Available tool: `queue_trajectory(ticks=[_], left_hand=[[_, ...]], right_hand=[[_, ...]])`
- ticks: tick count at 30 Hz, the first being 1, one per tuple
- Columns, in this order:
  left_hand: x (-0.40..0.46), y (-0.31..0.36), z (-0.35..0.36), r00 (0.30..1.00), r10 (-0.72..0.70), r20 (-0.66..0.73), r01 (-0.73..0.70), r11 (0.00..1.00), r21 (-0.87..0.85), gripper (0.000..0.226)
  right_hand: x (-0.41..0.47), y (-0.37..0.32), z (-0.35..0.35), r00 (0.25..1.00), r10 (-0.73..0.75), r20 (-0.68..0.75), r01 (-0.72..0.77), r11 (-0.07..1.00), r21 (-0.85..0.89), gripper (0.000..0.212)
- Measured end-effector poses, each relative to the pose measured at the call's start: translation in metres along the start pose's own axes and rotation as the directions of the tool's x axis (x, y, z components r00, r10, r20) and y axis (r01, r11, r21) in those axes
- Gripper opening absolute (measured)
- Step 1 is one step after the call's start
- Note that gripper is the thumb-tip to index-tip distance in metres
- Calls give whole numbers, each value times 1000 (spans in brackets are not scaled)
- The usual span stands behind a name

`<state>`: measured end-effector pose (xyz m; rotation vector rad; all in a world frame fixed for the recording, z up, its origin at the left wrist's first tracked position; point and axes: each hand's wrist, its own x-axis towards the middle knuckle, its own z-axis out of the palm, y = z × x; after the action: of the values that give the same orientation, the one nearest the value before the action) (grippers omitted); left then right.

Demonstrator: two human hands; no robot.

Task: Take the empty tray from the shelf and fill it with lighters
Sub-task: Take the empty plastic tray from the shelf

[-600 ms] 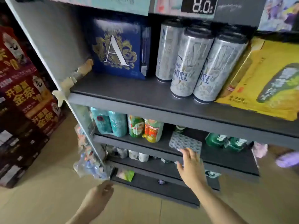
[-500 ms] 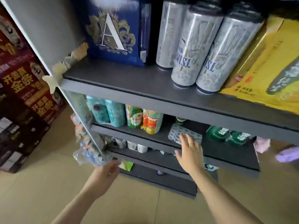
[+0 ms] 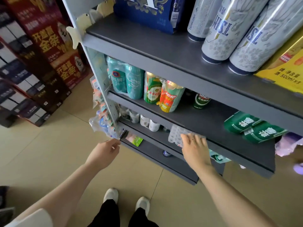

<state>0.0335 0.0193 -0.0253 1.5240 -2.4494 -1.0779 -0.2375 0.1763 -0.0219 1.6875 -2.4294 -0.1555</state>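
Tray: pale translucent plastic tray with a grid of cells (image 3: 176, 135), at front edge of dark grey metal shelf (image 3: 205, 125), left of green can packs (image 3: 252, 126).
Right hand (image 3: 195, 148): flat, fingers spread, resting on tray's near edge.
Left hand (image 3: 105, 154): empty, loosely curled, near clear hanging packets (image 3: 105, 123) at shelf side.

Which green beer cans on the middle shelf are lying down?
The dark green pack at the right lies flat; the green-and-red can and teal cans stand upright.
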Motion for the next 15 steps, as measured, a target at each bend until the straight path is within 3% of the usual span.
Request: queue_trajectory(ticks=[3, 6, 10, 15], left_hand=[[-22, -40, -3, 992, -122, -12, 122, 993, 2, 20], [-53, -83, -14, 959, -282, -41, 282, 959, 1, 20], [-95, -138, -37, 867, -486, -113, 487, 873, -13, 19], [-130, -202, -65, 714, -665, -222, 646, 747, -159, 18]], right_hand=[[-8, -29, 3, 984, -172, 47, 167, 981, 102, 13], [4, -60, 3, 949, -197, 247, 149, 968, 200, 27], [41, -128, -15, 809, -386, 444, 274, 915, 297, 25], [101, -259, -53, 718, -587, 374, 400, 788, 468, 8]])
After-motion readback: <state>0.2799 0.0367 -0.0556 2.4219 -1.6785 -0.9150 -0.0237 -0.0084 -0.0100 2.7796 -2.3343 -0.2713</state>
